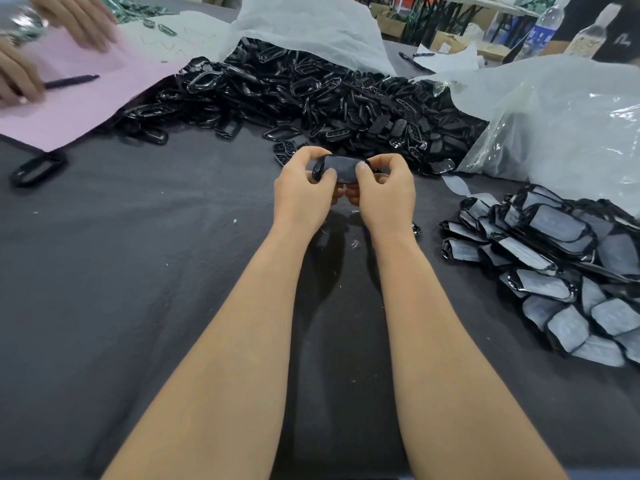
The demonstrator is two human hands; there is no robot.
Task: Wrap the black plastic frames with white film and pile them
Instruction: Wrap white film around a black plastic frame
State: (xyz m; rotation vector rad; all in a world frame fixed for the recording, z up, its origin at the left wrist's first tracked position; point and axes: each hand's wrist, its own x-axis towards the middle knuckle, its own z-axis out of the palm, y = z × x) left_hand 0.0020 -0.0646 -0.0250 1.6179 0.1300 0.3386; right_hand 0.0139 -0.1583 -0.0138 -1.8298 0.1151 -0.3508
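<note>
Broadly, a desk (138, 271) covered in dark grey cloth, creased and dotted with pale flecks, fills the view. Across its far half sprawls a heap of bare frames (311, 95): glossy black plastic loops, rounded and oblong, some with small cut-outs. They spill from the mouth of a white bag (311, 26) of thin, crinkled, translucent sheeting. At the right a clear plastic bag (554, 126) lies bulging and shiny; what it holds cannot be made out.

In front of it sits the pile of wrapped frames (561, 271), each with a matte grey-white skin stretched flat over its black rim, lying overlapped like tiles. At the far left a smooth pink sheet (86, 98) lies on the desk beneath another person's hand (76, 19).

The frame (341, 168) being worked is held above the desk's middle, just before the heap. Its face looks dull and greyish, as if filmed over. The left grip (301, 192) pinches its left end, thumb on top and fingers curled beneath; the right grip (384, 192) pinches the right end likewise.

A lone frame (36, 169) lies at the left edge, and a black pen (71, 81) rests on the pink sheet.
</note>
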